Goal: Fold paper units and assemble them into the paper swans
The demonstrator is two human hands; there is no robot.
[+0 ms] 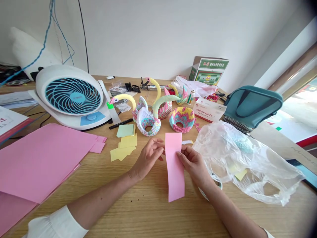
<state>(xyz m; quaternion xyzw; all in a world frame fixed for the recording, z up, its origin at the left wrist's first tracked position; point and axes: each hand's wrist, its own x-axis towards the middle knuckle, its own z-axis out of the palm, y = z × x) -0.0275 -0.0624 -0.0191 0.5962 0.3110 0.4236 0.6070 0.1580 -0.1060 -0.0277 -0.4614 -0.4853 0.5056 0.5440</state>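
Observation:
A long strip of pink paper (174,167) hangs down over the wooden desk (148,211), slightly curved. My left hand (148,158) pinches its upper left edge between thumb and fingers. My right hand (193,164) grips the upper right edge, with the fingers partly over the paper. Just beyond the strip lie loose yellow sticky notes (122,148), nearer my left hand. A crumpled clear plastic bag (244,158) lies to the right of my right hand, close to the wrist.
Large pink paper sheets (42,158) cover the desk's left side, beside a white and blue fan (71,96). Several folded-paper swans and bowls (148,120) stand at the middle, with a black marker (121,123) near them. Farther right are a sticky note box (209,109) and a teal bag (252,107).

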